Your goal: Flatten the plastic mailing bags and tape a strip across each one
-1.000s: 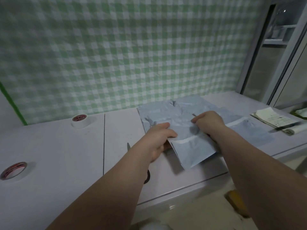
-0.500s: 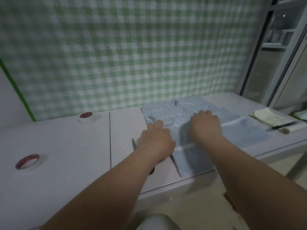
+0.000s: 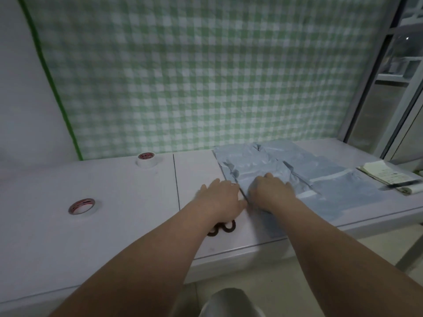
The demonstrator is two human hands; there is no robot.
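Scissors (image 3: 221, 229) under left wrist; tape rolls (image 3: 81, 206) well left.

Dim, bluish, soft light; checked wall (image 3: 206, 76) looks motion-blurred, edges bow, perhaps wide-angle distortion.

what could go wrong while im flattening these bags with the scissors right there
The scissors lie partly under the left hand, with the blade close to the edge of the top bag: a sweep could nick a finger or the plastic. The right hand presses that bag on an overlapping pile of bags; those beneath may slide or crease.
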